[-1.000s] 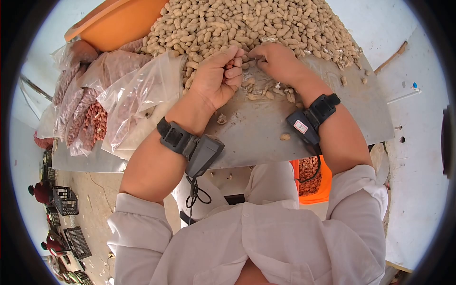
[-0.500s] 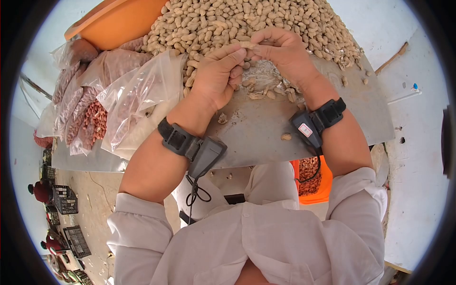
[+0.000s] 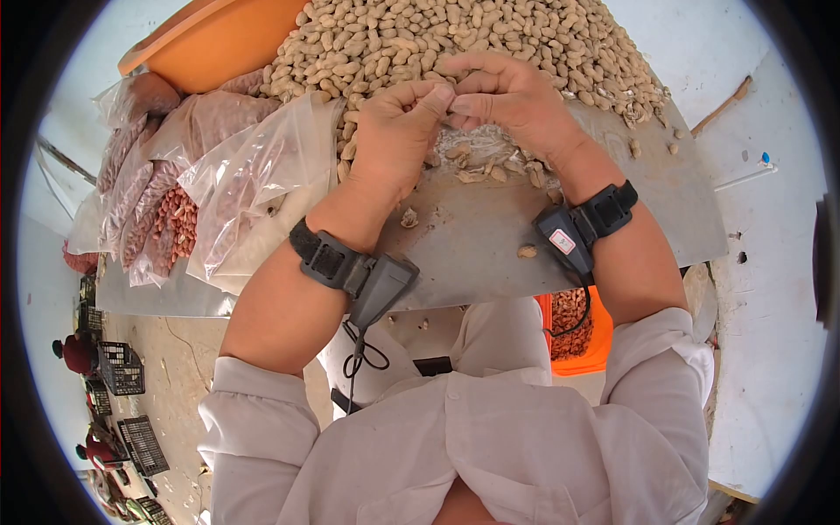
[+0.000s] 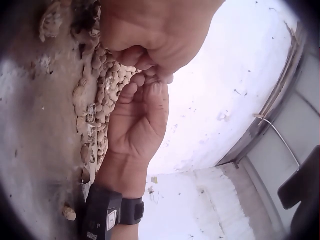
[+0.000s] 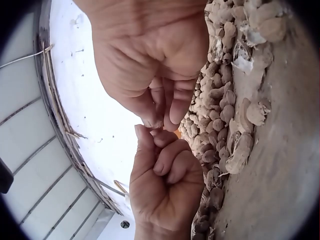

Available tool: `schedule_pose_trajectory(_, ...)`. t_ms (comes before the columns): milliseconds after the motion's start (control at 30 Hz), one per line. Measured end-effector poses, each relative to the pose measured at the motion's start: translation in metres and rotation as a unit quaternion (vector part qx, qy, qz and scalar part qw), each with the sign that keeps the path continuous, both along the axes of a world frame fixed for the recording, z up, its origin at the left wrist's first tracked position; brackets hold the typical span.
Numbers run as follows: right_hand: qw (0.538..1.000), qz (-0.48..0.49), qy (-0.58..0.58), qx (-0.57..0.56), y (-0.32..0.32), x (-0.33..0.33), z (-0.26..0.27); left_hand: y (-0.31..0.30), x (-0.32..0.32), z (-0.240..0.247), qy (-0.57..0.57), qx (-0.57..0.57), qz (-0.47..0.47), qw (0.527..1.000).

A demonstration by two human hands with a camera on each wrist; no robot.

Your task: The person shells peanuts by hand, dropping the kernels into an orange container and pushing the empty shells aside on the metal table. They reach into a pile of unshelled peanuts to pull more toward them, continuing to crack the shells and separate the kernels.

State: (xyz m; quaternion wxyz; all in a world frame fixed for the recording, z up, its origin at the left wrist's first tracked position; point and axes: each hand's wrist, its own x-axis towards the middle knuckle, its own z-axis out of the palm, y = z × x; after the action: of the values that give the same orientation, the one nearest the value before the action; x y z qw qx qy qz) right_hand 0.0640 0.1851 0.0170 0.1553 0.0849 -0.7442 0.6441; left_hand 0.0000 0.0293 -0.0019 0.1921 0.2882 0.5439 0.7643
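Over the near edge of a heap of unshelled peanuts (image 3: 394, 39), my two hands meet at the fingertips. My left hand (image 3: 394, 136) pinches a peanut between thumb and forefinger, its other fingers curled toward the palm in the right wrist view. From the other side, the thumb and forefinger of my right hand (image 3: 521, 105) pinch at the same spot. Fingers hide nearly all of the peanut. Broken shells (image 3: 477, 171) lie on the metal tabletop (image 3: 472, 249) just below the hands, and also along the heap in the right wrist view.
Clear plastic bags (image 3: 144, 192) of red peanut kernels lie on the left, by an open bag (image 3: 262, 175). Behind them leans an orange basin (image 3: 219, 44). Below the table's front edge sits an orange container (image 3: 595, 346) of reddish pieces. Black crates (image 3: 121, 367) stand on the floor.
My right hand has risen from the shells and heap edge to meet my left. The peanut pod seen between them half a second ago is now mostly covered by fingers.
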Motion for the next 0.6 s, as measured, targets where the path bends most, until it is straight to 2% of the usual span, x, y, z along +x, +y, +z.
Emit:
schedule_pose_trajectory(67, 0.999, 0.022, -0.034, -0.028, -0.002, 0.001, -0.001, 0.001, 0.003, 0.002, 0.056, -0.031, 0.011, 0.998)
schedule_pose_trajectory(167, 0.995, 0.038, -0.067, 0.056, 0.0, 0.0, 0.001, -0.001, 0.007, 0.003, 0.078, -0.057, -0.005, 0.995)
schedule_pose_trajectory(467, 0.999, 0.018, -0.021, 0.047, -0.008, 0.005, 0.005, -0.001, 0.003, -0.002, 0.008, -0.02, -0.023, 1.0)
schedule_pose_trajectory(600, 0.994, 0.037, -0.016, 0.098, 0.0, 0.008, 0.01, -0.002, 0.004, 0.003, -0.013, -0.027, -0.033, 0.999)
